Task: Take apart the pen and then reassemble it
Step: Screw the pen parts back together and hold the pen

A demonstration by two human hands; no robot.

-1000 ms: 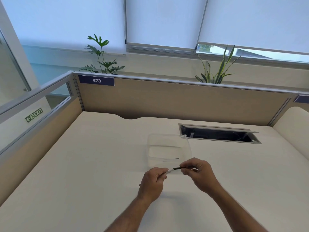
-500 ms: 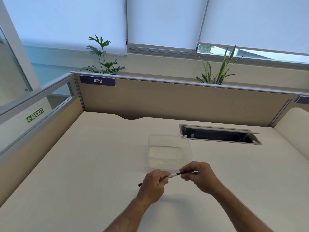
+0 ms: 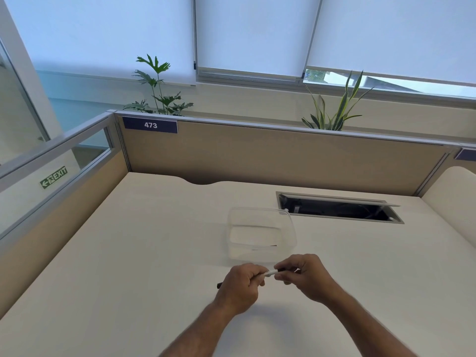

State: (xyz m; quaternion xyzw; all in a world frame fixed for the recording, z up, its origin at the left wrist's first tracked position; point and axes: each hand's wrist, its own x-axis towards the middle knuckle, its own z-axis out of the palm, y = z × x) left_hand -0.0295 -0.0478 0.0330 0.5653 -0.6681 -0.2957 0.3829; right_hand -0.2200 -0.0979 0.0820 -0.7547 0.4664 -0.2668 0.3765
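Pen point(image 3: 271, 273) beside clear tub point(image 3: 261, 234) (thin piece point(image 3: 266, 246) inside)

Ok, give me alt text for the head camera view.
Two bare hands hold a pen between them over a cream desk, left hand and right hand each gripping one end. A clear plastic container sits just beyond.

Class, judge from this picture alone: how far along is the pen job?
Done: a thin loose part already lies in the clear container, so the pen seems at least partly apart. In hand: the left hand and right hand grip the pen together. Left: whether they are separating or joining is unclear; the container part must still go back.
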